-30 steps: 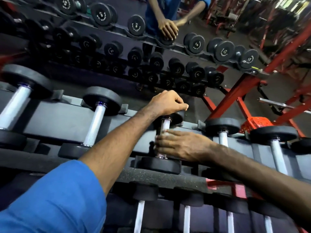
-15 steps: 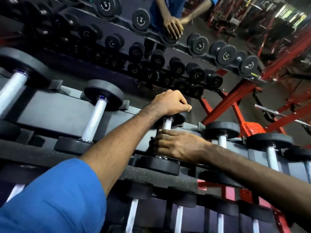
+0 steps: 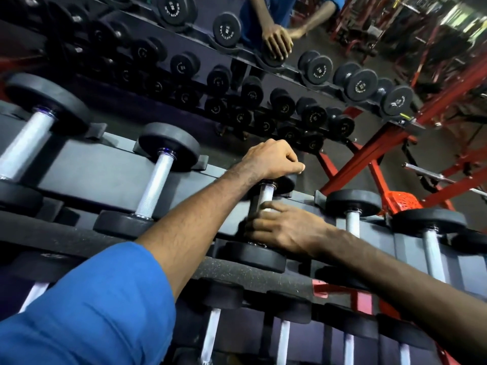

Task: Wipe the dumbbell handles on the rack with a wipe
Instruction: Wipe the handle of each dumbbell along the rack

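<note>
Open gap on the rack (image 3: 105, 167) left of the gripped dumbbell (image 3: 257, 255); neighbour dumbbell (image 3: 155, 185) beyond it. Right side tighter: next dumbbell (image 3: 353, 206) just beside. Mirror (image 3: 184, 83) closes off the back.

The dumbbell handles (image 3: 155, 191) are shiny silver metal with a rough grip. Their round ends (image 3: 168, 144) look like dull black rubber. The rack frame (image 3: 369, 151) on the right is red painted metal.
</note>
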Demonstrator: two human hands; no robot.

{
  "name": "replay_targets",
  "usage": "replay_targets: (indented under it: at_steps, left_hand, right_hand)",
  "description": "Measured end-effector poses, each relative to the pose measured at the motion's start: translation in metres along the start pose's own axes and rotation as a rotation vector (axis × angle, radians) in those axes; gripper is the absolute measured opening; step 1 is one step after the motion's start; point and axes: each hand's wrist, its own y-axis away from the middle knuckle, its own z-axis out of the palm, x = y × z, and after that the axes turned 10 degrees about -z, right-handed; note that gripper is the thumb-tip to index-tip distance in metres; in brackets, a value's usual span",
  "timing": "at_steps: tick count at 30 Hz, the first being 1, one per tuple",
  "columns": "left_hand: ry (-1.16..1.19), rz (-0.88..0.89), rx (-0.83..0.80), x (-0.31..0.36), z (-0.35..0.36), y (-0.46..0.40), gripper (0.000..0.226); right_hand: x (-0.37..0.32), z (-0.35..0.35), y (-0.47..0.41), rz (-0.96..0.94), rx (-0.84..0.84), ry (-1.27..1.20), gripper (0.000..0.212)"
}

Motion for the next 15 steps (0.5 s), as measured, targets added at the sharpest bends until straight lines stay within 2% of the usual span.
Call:
replay_targets:
  at_steps: [2, 5, 9, 12, 15]
  left_hand:
    - [-0.005, 0.000, 0.001, 0.000, 0.001, 0.000, 0.024]
    - [-0.014, -0.003, 0.011, 0.001, 0.001, 0.001, 0.024]
    - [-0.015, -0.010, 0.007, 0.001, 0.001, 0.001, 0.022]
    - [-0.021, -0.013, 0.016, 0.001, 0.002, 0.000, 0.022]
    - [-0.024, -0.021, 0.008, 0.001, 0.002, 0.000, 0.021]
  right_hand:
    - [0.004, 0.001, 0.003, 0.025, 0.020, 0.031, 0.038]
    - [0.018, -0.001, 0.008, 0.188, 0.085, 0.055, 0.044]
    - [0.000, 0.005, 0.005, 0.075, 0.029, 0.054, 0.043]
    - [0.009, 0.010, 0.015, 0.229, 0.084, 0.043, 0.054]
    - [-0.003, 0.019, 0.015, 0.176, 0.061, 0.058, 0.048]
